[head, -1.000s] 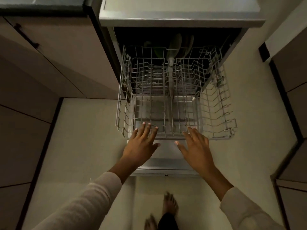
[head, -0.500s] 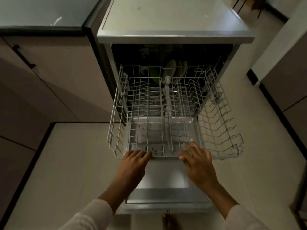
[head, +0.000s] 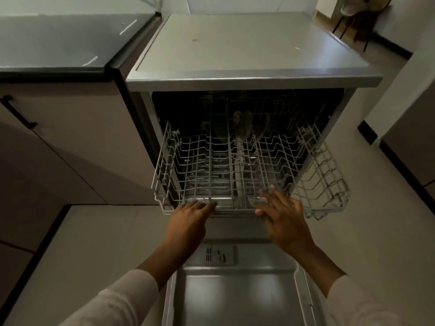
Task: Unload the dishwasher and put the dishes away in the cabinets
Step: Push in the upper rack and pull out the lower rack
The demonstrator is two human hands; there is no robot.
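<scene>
Rack [head: 207,161] of thin white wire grid touches left hand [head: 188,222] and right hand [head: 284,222].

Rack [head: 211,161] slid toward 12 o'clock into the dishwasher [head: 247,50], left hand [head: 188,222] and right hand [head: 284,222] followed its front rim, door [head: 235,297] uncovered at 6 o'clock.
</scene>
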